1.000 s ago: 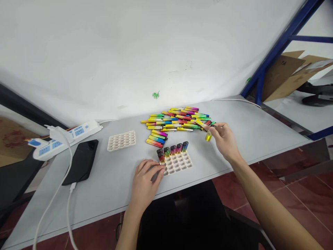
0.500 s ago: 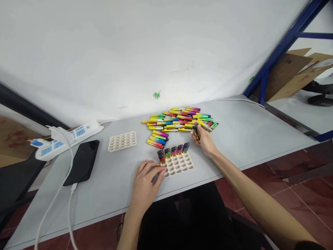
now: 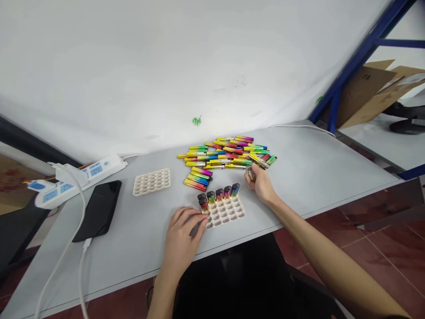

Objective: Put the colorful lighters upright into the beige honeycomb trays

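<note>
My left hand (image 3: pixel 183 235) rests at the left edge of a cream tray (image 3: pixel 229 212) with rows of oval holes. Its thumb and index finger steady that edge. Several lighters (image 3: pixel 219 194) stand upright in the tray's far row and far left corner, black tops up. My right hand (image 3: pixel 260 182) is closed around a lighter (image 3: pixel 251 173), beyond the tray's far right corner. The fingers hide most of this lighter. Just past that hand lies a pile of shiny multicoloured lighters (image 3: pixel 229 153). A few more lighters (image 3: pixel 198 178) lie side by side in front of the pile.
A second cream tray (image 3: pixel 152 182) with bare holes sits to the left. Farther left are a black phone (image 3: pixel 98 210) on a white cable and a white power strip (image 3: pixel 108 165). A white wall rises behind the grey table (image 3: pixel 315 170). Cardboard boxes (image 3: pixel 365 95) stand at the right.
My right hand has drawn slightly nearer and turned the lighter, so less of it shows. My left hand stays at the tray's edge. The whole view has shifted a little.
</note>
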Available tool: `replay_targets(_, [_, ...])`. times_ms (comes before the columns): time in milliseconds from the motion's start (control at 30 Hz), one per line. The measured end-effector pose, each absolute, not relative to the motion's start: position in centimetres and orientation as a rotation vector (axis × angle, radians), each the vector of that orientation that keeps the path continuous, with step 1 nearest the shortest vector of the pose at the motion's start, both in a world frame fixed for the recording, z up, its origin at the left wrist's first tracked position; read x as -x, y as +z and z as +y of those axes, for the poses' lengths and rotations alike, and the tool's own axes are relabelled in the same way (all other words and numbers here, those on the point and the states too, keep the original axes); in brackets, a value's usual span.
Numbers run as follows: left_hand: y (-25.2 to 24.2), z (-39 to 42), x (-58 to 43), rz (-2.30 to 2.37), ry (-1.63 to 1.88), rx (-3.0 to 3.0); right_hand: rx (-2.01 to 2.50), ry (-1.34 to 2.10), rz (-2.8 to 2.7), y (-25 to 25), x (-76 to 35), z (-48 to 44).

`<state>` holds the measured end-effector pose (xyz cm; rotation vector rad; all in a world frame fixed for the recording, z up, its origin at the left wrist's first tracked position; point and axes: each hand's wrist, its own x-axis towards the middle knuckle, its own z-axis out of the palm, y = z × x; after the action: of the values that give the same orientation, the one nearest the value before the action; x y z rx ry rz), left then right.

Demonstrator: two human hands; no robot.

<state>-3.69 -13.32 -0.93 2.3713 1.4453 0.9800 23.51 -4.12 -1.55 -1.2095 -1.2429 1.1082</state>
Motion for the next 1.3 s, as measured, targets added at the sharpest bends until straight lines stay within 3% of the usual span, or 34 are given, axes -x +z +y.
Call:
replay_targets(900, [-1.1,-13.4,3.7,1.46,0.976,-2.365,1.299,0.923,-1.259,-0.8,-22.6,-5.0])
replay_targets(1033, [-1.1,-13.4,3.7,1.448,0.975,-2.368,1.308,0.754,-1.357,-0.6,-22.8,-5.5])
replay_targets(1200, [-1.1,-13.4,3.7,1.45,0.956,-2.378,1.326,0.401,-1.523,2.7,-24.2,-7.7])
replay_targets(1300, [-1.2,-13.3,3.8,1.45,0.959,-2.395,1.303,0.381,-1.52,5.9,-24.3,-9.3])
